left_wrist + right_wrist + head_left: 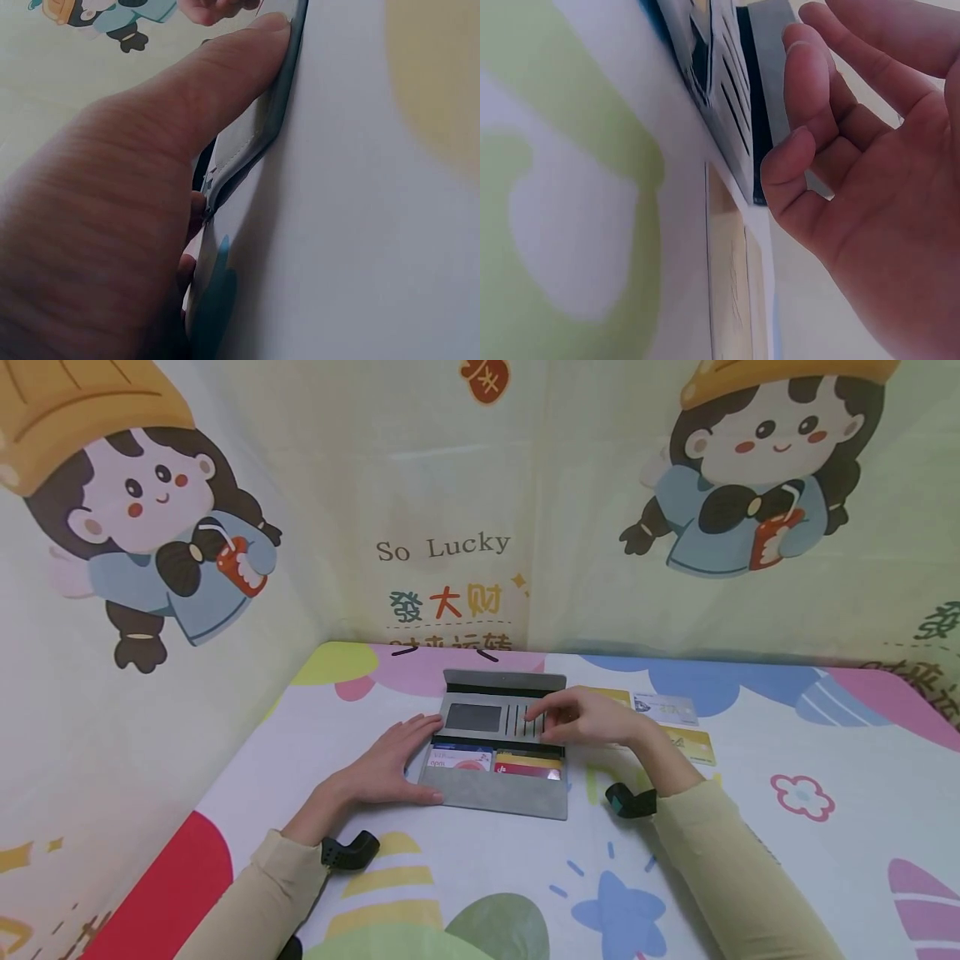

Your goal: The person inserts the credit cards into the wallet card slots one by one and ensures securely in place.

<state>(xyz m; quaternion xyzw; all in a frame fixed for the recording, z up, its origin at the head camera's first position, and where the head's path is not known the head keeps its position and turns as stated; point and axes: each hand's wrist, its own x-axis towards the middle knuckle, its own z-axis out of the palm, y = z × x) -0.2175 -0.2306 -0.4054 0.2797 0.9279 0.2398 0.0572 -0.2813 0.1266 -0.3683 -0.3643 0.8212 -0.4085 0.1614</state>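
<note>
A grey wallet (pixel 465 789) lies unfolded on the table, its top flap raised. Two cards show side by side in its lower pocket: a white and pink card (pixel 459 760) at left and a red card (pixel 528 769) with a yellow edge at right. My left hand (pixel 382 768) rests along the wallet's left side, thumb pressing on its lower edge. Over the row of card slots (pixel 516 720) hovers my right hand (pixel 596 717), fingers loosely bent and nothing between them. In the right wrist view its fingers (pixel 806 82) stand beside the slots.
To the right of the wallet lie a silver card (pixel 666 709) and a gold card (pixel 690 745). Another gold card (pixel 611 695) is partly behind my right hand. A patterned cloth (pixel 450 460) hangs behind the table.
</note>
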